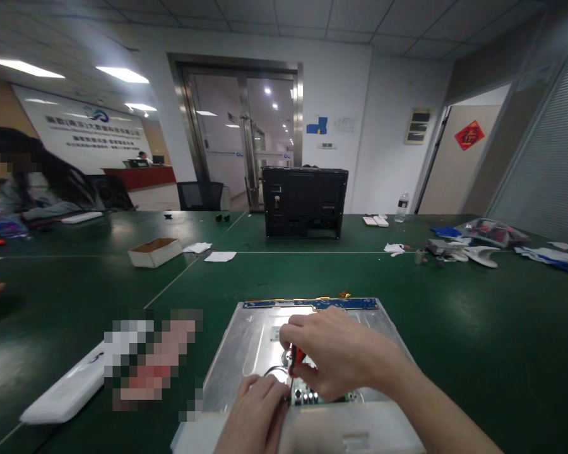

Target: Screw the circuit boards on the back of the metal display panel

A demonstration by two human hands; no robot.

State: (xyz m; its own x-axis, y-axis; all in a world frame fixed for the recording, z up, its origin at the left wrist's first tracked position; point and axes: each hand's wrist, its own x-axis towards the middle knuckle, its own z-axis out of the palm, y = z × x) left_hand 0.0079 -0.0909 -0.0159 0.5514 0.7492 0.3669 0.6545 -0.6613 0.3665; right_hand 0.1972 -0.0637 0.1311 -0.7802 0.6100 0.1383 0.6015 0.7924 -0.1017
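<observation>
A silver metal panel [250,340], the back of a flat screen, lies on the green table in front of me, with a blue circuit strip [312,304] along its far edge. My right hand [331,356] is closed around a red-and-black screwdriver [296,359] whose tip points down at a small green circuit board [307,397] near the panel's front edge. My left hand [255,413] rests on the panel just left of that board, fingers bent beside a thin cable. A white plastic bezel [355,429] lies under my wrists.
A black computer case [305,202] stands at the table's middle back. A small cardboard box [154,251] and paper scraps lie left of it. A white cover piece [66,391] lies at my left. Loose parts and bags [483,243] fill the right. A seated person [33,176] is far left.
</observation>
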